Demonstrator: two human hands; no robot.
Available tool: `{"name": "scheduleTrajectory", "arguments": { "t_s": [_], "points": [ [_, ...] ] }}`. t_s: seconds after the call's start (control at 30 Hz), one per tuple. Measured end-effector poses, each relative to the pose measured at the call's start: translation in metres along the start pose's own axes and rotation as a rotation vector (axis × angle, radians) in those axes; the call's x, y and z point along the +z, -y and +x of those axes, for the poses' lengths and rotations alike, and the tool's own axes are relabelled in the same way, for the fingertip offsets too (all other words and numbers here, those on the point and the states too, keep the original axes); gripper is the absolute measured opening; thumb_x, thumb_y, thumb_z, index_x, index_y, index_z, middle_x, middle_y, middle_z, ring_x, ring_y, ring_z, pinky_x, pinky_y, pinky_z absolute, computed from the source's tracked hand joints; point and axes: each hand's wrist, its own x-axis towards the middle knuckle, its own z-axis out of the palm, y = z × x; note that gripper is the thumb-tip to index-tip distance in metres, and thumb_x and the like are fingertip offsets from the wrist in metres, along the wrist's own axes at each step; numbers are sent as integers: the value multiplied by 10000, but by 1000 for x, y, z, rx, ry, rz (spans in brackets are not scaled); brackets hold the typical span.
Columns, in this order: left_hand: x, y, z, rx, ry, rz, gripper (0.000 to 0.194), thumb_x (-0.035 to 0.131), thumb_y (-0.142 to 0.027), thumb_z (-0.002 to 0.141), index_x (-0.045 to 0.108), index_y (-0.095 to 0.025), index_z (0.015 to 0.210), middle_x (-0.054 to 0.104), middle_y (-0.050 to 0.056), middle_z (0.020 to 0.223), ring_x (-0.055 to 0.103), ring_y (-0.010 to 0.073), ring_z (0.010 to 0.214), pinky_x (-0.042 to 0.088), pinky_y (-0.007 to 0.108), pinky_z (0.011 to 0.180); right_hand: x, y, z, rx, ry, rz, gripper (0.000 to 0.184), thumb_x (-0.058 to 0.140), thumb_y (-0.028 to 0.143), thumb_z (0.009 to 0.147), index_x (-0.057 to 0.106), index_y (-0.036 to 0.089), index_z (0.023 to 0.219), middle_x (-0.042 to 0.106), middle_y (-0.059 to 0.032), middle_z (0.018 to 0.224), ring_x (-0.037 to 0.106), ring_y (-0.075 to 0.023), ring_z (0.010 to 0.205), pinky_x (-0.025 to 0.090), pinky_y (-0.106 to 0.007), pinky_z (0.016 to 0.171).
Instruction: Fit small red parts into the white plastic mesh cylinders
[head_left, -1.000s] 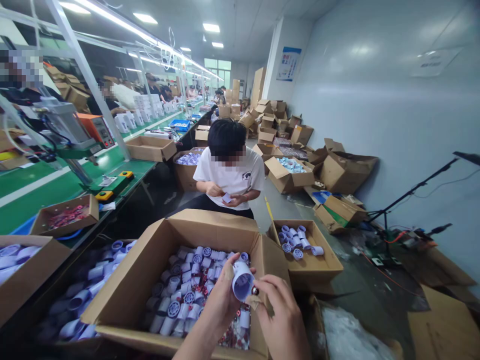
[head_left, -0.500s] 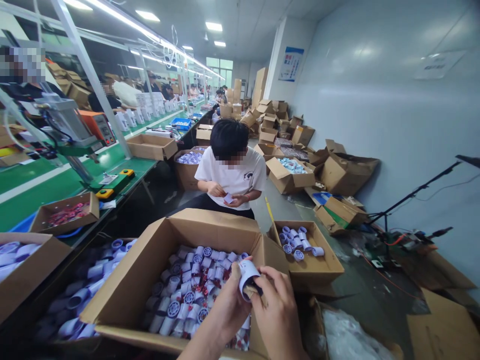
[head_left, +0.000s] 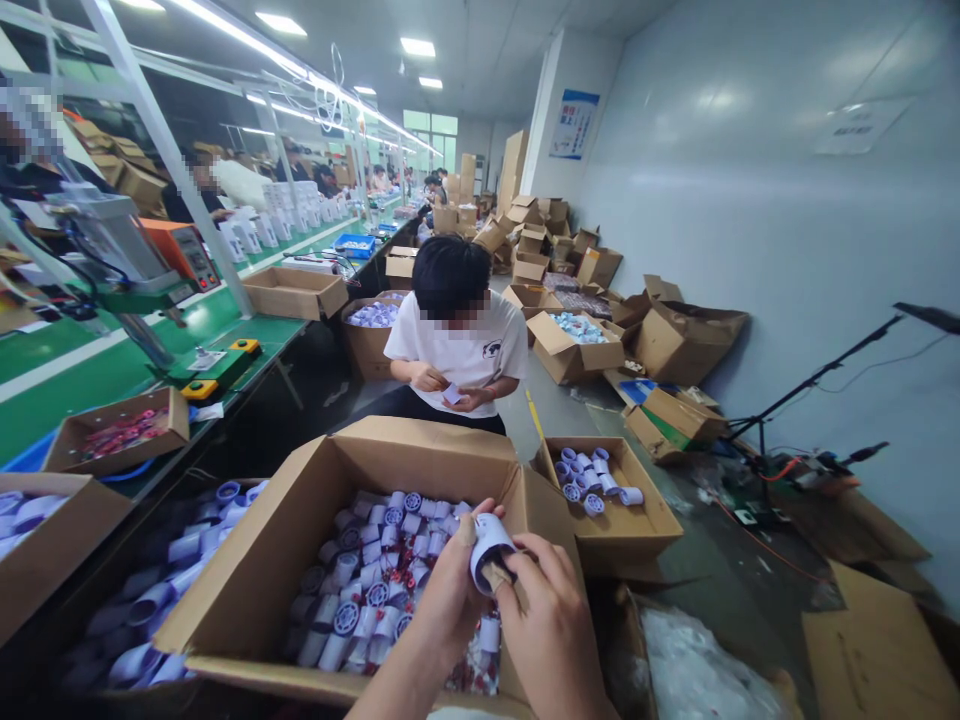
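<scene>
A pale lilac-white plastic cylinder (head_left: pixel 489 540) is held over the large carton, its open end tilted toward me. My left hand (head_left: pixel 454 580) is closed around its far left side, thumb along the wall. At the open end, my right hand (head_left: pixel 546 610) grips the near rim, with fingertips reaching into the mouth. Tan wrapping covers a fingertip there; what those fingertips touch inside is hidden. Below both hands, the large cardboard box (head_left: pixel 247 560) contains many similar cylinders (head_left: pixel 365 622), some with spoked ends, mixed with small red parts (head_left: pixel 395 572).
Another carton (head_left: pixel 652 515) with several cylinders stands at right. More cylinders (head_left: pixel 169 550) fill a box at left. Facing me, a seated person (head_left: pixel 457 340) handles a small pale part. A green workbench (head_left: pixel 277 340) with a press runs along the left; a black stand (head_left: pixel 810 375) is at right.
The view has shifted slightly to the right. The cylinder has tipped so its open end faces me more, and my right fingertips have shifted at its mouth.
</scene>
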Motion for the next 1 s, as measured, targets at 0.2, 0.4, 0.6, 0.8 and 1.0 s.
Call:
{"name": "scheduleTrajectory", "arguments": {
  "t_s": [0.2, 0.4, 0.6, 0.8, 1.0],
  "points": [
    [4, -3, -3, 26, -27, 7, 677, 825, -561, 462, 700, -222, 1035, 681, 47, 1199, 615, 135, 935, 479, 228, 807, -6, 2, 2, -28, -16, -44, 156, 651, 78, 692, 656, 211, 772, 750, -78, 895, 685, -236, 795, 610, -364, 656],
    [3, -4, -3, 64, -9, 41, 625, 813, -549, 499, 708, -240, 1032, 684, 44, 1232, 618, 143, 982, 487, 240, 855, -7, 5, 1, -64, -96, -48, 185, 592, 73, 714, 654, 199, 835, 754, -103, 898, 693, -233, 780, 620, -359, 620],
    [1, -6, -4, 75, 17, 71, 589, 802, -523, 541, 699, -251, 1052, 670, 37, 1280, 628, 117, 922, 505, 208, 761, -10, 5, 2, -107, -92, -28, 267, 527, 50, 746, 663, 209, 911, 752, -93, 917, 693, -219, 807, 622, -357, 671],
    [1, -6, -7, 46, 20, 103, 487, 735, -461, 664, 674, -244, 1096, 652, 44, 1306, 621, 79, 732, 461, 186, 536, -8, 5, 4, -54, -74, 86, 235, 602, 26, 706, 681, 217, 817, 740, -86, 877, 700, -206, 782, 609, -322, 657],
    [1, -9, -9, -124, 96, 84, 415, 635, -483, 753, 662, -204, 1060, 752, 40, 922, 574, 75, 529, 375, 181, 384, -13, 11, 12, 275, 63, 317, 230, 637, -5, 627, 586, 212, 683, 707, -43, 794, 690, -193, 763, 576, -302, 668]
  ]
}}
